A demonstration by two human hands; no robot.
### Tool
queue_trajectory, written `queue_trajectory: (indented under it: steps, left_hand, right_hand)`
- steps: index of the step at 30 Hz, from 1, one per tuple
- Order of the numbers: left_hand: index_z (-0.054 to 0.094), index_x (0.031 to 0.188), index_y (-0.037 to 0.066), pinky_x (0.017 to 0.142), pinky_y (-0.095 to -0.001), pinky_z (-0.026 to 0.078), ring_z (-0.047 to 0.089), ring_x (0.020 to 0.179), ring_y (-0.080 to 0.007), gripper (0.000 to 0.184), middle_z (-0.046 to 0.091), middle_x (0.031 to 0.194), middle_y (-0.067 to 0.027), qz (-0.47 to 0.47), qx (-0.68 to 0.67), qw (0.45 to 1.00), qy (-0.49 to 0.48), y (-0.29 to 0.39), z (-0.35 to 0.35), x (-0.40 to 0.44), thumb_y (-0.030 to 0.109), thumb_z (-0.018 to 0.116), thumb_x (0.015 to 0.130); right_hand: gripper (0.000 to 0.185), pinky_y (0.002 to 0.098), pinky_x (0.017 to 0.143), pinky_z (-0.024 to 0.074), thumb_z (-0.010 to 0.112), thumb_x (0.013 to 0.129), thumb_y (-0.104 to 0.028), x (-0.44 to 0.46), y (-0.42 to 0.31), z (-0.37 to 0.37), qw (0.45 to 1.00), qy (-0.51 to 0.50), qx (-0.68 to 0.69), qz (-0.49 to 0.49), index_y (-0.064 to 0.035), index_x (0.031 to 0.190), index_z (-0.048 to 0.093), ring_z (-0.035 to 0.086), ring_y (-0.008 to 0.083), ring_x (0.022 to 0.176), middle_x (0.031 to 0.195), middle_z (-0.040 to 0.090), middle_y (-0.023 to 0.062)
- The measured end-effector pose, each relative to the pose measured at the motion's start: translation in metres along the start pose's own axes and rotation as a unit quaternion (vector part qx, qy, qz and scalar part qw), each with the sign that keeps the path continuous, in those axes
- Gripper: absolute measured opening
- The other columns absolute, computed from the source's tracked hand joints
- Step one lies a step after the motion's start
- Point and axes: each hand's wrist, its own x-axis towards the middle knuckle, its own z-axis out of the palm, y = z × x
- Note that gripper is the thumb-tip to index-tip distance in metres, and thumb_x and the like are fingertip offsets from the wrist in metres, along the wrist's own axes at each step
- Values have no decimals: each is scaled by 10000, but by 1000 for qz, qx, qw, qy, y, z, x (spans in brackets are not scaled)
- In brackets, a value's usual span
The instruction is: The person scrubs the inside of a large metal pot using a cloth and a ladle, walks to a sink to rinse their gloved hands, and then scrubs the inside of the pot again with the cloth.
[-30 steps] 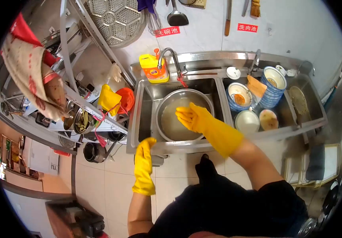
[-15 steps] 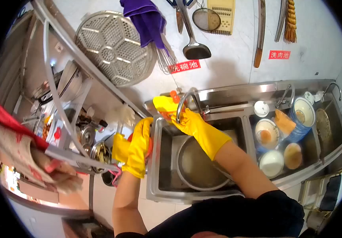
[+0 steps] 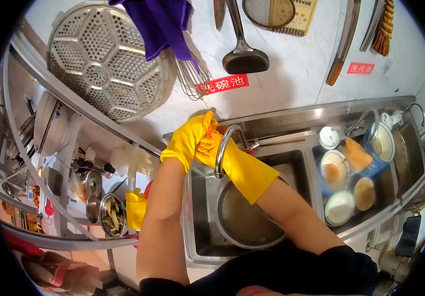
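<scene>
Yellow rubber gloves cover both my hands, which meet behind the curved faucet (image 3: 230,140). My left hand (image 3: 189,137) is closed, its fingers bent over an orange cap (image 3: 209,132) of which only a sliver shows. Right against it, my right hand (image 3: 211,148) is closed around what seems to be the dish soap bottle, whose body the gloves hide. Below them, in the left sink basin (image 3: 203,222), a large metal pot (image 3: 252,217) holds cloudy water. My right forearm crosses over the pot's rim.
In the right basins stand several bowls (image 3: 340,207) and an orange cloth (image 3: 356,154). A spatula (image 3: 244,59), whisk (image 3: 191,79) and steamer plate (image 3: 96,74) hang on the wall. A metal rail (image 3: 64,86) and shelf with pots are at left.
My left hand has moved up and right from beside the sink to meet my right hand. The yellow bottle with its orange cap is now mostly covered. The view has shifted.
</scene>
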Motion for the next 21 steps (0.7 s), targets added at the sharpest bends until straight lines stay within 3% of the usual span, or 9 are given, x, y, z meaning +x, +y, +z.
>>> queue_trajectory:
  steps: [4,6,7,10,11,14,16,19,21]
  left_hand:
    - [627,988,26,758,-326,481,600,792,-227,501,640,885,-109,-58,-57,997,-2,-7,1,1,428,327,981]
    - [635,982,24,775,-326,481,609,806,-234,535,650,885,-116,-48,-26,998,2,-9,2,4,450,311,979]
    - [639,979,23,784,-326,481,614,813,-237,552,656,884,-119,-44,-11,999,5,-11,2,5,461,303,978]
    - [655,969,22,794,-338,483,630,834,-257,577,673,894,-137,-41,42,998,18,-11,4,4,469,290,978]
    - [667,972,25,804,-351,481,638,858,-270,580,682,912,-146,-40,91,995,19,-10,3,5,467,291,979]
    - [669,984,28,822,-348,476,639,881,-272,577,684,931,-144,-107,56,992,31,47,12,-29,466,292,982]
    - [670,991,29,846,-336,465,635,894,-261,574,685,933,-140,-111,88,990,9,11,9,-2,466,297,986]
    - [671,997,31,872,-324,452,628,907,-249,572,684,938,-134,-7,64,997,-38,-22,-4,10,467,302,990]
    - [671,1002,30,884,-320,440,617,900,-240,570,680,945,-116,19,9,996,-86,-22,-8,7,467,306,994]
  right_hand:
    - [235,347,883,498,437,980,-325,6,9,18,978,186,-69,-67,-140,1022,577,615,208,945,973,644,48]
    - [227,333,766,532,462,973,-324,23,16,67,920,372,-71,-101,-152,904,592,633,188,793,825,645,33]
    - [304,280,552,474,480,967,-361,18,13,59,921,372,-51,-103,-183,725,531,529,141,528,589,533,-13]
    - [403,251,439,360,480,965,-407,16,11,62,925,369,-42,-85,-206,619,440,380,116,397,467,391,-42]
    - [389,250,462,409,467,966,-440,12,11,54,946,309,-33,-87,-191,668,484,407,112,409,498,435,-38]
    - [364,282,549,477,466,960,-468,18,9,61,945,314,-30,-89,-168,763,526,496,133,503,604,512,-11]
    - [305,319,683,507,455,969,-435,21,15,73,941,321,-62,-88,-157,890,551,570,170,673,743,574,19]
    - [292,381,883,480,416,979,-402,0,2,-16,908,120,-394,-80,-158,1069,549,578,219,971,1002,608,54]
    - [333,415,985,418,370,978,-405,-4,5,-19,935,69,-332,-103,-172,1162,521,519,224,1127,1171,566,61]
